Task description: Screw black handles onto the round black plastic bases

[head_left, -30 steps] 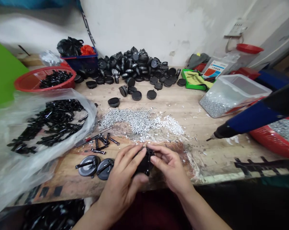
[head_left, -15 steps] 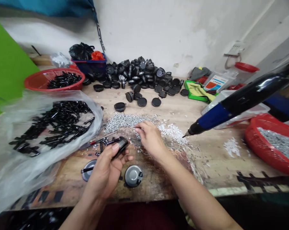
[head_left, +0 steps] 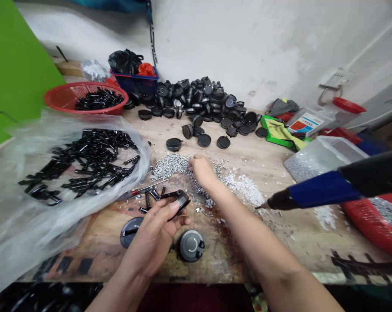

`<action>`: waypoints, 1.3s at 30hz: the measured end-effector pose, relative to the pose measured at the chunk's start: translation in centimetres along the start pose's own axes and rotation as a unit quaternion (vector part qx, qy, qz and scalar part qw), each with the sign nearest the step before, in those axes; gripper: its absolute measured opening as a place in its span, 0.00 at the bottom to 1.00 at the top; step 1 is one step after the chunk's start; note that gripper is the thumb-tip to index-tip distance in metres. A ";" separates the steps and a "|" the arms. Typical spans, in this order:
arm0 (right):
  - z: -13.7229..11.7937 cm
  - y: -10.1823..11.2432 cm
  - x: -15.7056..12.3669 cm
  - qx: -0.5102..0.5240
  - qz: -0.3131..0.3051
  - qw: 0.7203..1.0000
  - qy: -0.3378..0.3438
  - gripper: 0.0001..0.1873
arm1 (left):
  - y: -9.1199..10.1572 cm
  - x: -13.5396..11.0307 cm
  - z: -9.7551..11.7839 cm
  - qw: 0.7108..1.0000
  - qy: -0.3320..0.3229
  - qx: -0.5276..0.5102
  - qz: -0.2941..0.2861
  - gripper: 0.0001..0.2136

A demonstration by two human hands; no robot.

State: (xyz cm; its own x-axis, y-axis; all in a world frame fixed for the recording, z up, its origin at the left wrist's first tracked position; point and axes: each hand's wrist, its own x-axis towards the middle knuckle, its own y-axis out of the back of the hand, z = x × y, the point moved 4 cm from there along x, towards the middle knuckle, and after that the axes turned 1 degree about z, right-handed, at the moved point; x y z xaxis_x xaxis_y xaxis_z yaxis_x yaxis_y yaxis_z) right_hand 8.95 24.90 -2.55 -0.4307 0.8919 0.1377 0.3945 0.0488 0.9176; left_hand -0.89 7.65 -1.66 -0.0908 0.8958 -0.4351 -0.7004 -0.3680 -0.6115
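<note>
My left hand (head_left: pixel 160 229) grips a black cap (head_left: pixel 182 200) with a ribbed side between thumb and fingers, tilted edge-on toward me. At the heap of small metal pins (head_left: pixel 170 167), my right hand (head_left: pixel 202 171) has its fingers drawn together; whatever they pinch is hidden. Below the held cap, a round cap with a grey top (head_left: pixel 191 245) lies on the bench. Another grey-topped cap (head_left: pixel 129 232) with a black bar across it is partly covered by my left hand. Loose black levers (head_left: pixel 153 194) and a red-handled screwdriver (head_left: pixel 139 190) lie just beyond that hand.
A clear plastic bag (head_left: pixel 140 160) of black levers and a red basket (head_left: pixel 56 100) stand left. Black caps (head_left: pixel 204 97) are heaped by the wall. White bits (head_left: pixel 244 186) lie right of the pins. A blue-and-black power screwdriver (head_left: pixel 322 188) juts in above them, near a red bowl (head_left: pixel 361 221).
My right hand has reached farther into the metal pins, its fingertips now lower among them. My left hand still holds the cap. The whole view has shifted, with the power screwdriver appearing lower.
</note>
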 end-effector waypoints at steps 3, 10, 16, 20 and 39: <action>-0.9 1.7 -2.0 0.043 0.037 0.998 0.014 0.12 | -0.1 -0.1 0.1 1.000 0.000 -0.008 -0.009 0.11; -4.7 6.7 -10.7 0.309 0.144 0.935 0.093 0.04 | -0.8 -0.5 -0.3 0.998 -0.023 0.010 -0.056 0.08; -5.2 8.5 -13.4 0.197 0.162 0.957 0.140 0.08 | -1.7 -1.6 -1.5 0.991 -0.085 0.102 -0.024 0.16; -5.4 9.4 -14.8 0.164 0.150 0.964 0.146 0.10 | -2.2 -2.7 -1.5 0.951 -0.177 0.253 0.000 0.23; 1.6 14.1 -21.8 0.146 0.590 0.794 -0.005 0.38 | -4.7 -4.3 -6.5 0.988 0.062 0.125 -0.066 0.12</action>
State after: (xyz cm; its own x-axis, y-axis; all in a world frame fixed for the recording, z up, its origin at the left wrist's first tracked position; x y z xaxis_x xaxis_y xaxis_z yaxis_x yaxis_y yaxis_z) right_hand 25.22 6.90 6.78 0.3838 0.3982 0.8331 0.6917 -0.7217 0.0262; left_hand 7.37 3.92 -1.21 0.0898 0.8883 -0.4503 -0.8552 -0.1630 -0.4921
